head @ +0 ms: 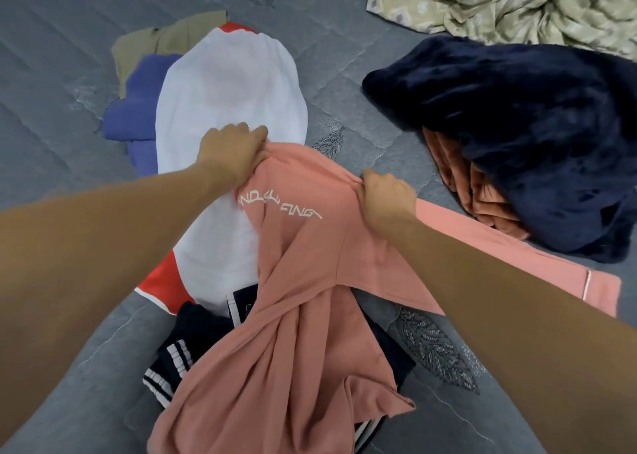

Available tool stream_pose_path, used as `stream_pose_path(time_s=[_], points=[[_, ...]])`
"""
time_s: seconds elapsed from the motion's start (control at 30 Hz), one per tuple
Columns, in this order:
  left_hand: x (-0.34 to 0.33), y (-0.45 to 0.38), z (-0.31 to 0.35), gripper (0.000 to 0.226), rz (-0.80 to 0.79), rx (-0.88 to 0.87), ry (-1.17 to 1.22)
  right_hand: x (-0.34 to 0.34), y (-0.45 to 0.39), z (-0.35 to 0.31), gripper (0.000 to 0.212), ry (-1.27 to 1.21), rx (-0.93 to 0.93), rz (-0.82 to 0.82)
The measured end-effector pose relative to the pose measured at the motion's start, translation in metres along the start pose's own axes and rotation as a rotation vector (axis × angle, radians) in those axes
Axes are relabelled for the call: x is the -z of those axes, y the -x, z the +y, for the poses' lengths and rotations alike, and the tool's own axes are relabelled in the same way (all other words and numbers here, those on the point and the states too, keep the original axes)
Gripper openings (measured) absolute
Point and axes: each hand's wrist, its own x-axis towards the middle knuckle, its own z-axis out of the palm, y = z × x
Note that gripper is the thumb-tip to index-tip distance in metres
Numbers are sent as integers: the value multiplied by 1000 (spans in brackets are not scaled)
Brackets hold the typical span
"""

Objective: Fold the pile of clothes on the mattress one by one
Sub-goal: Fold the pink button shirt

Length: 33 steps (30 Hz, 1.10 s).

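A salmon-pink shirt [303, 281] with white lettering hangs twisted between my two hands over the grey mattress [51, 74]. My left hand [234, 150] grips its upper edge on the left. My right hand [386, 198] grips the upper edge on the right, and one sleeve trails out to the right under my forearm. Under the shirt lie a white and red garment [227, 85] and a dark navy piece with white stripes [172, 360]. The shirt's lower half is bunched and hides part of the navy piece.
A blue garment [138, 109] and an olive one [165, 36] lie at the back left. At the right, a dark navy fleece [524, 136] sits on orange cloth [482, 195]. A beige patterned sheet [499, 2] is crumpled at the back right.
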Motion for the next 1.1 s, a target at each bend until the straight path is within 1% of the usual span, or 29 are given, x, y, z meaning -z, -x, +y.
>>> stream_pose_path(time_s=[0.03, 0.07, 0.1, 0.13, 0.17, 0.2, 0.23, 0.27, 0.3, 0.33, 0.37, 0.4, 0.43, 0.47, 0.53, 0.57, 0.63, 0.73, 0.8, 0.87, 0.93, 1.0, 1.03, 1.1], points=[[-3, 5, 2, 32, 60, 54, -17, 1, -4, -2, 36, 12, 17, 2], [-2, 13, 6, 35, 151, 65, -21, 0, -6, -4, 37, 16, 26, 2], [-1, 23, 13, 38, 255, 19, 8, -1, -6, -7, 37, 11, 24, 8], [0, 36, 22, 40, 348, -73, 72, 0, -4, -10, 36, 0, 8, 32], [-1, 52, 33, 40, 400, -181, 149, 1, 0, -14, 35, -21, -11, 101], [-6, 67, 42, 40, 396, -275, 222, 1, 9, -18, 32, -29, -18, 201], [-12, 83, 49, 41, 341, -341, 266, 3, 21, -25, 27, -49, -11, 310], [-22, 97, 55, 43, 252, -376, 272, 2, 37, -33, 24, -119, 34, 381], [-34, 109, 59, 46, 164, -374, 262, -3, 57, -40, 25, -218, 124, 381], [-44, 118, 61, 50, 92, -342, 259, -12, 79, -47, 30, -309, 243, 315], [-50, 122, 63, 54, 46, -302, 264, -24, 100, -51, 37, -354, 352, 210], [-50, 124, 64, 58, 24, -267, 288, -37, 116, -53, 44, -350, 417, 129], [-47, 125, 67, 59, 16, -236, 321, -46, 124, -51, 48, -330, 428, 81], [-42, 129, 70, 59, 28, -197, 372, -51, 130, -51, 49, -338, 394, 66], [-34, 146, 77, 56, 84, -97, 505, -44, 138, -57, 51, -408, 293, 95], [-31, 164, 79, 58, 93, -56, 558, -36, 148, -63, 53, -450, 274, 123], [-30, 209, 83, 65, 51, -27, 619, -25, 183, -73, 55, -518, 284, 132], [-33, 276, 81, 73, -31, -5, 616, -28, 254, -79, 61, -541, 311, 5], [-31, 310, 79, 73, -52, 10, 582, -38, 294, -73, 66, -540, 268, -83], [-28, 338, 79, 67, -27, 16, 548, -42, 322, -61, 68, -485, 202, -128], [-26, 363, 79, 63, -23, 72, 564, -37, 343, -48, 66, -454, 159, -149], [-25, 383, 79, 60, -100, 205, 618, -31, 358, -38, 64, -397, 177, -155], [-25, 391, 80, 55, -145, 286, 655, -28, 363, -34, 62, -363, 197, -169], [-23, 405, 84, 34, -183, 423, 735, -28, 367, -24, 52, -319, 239, -176]])
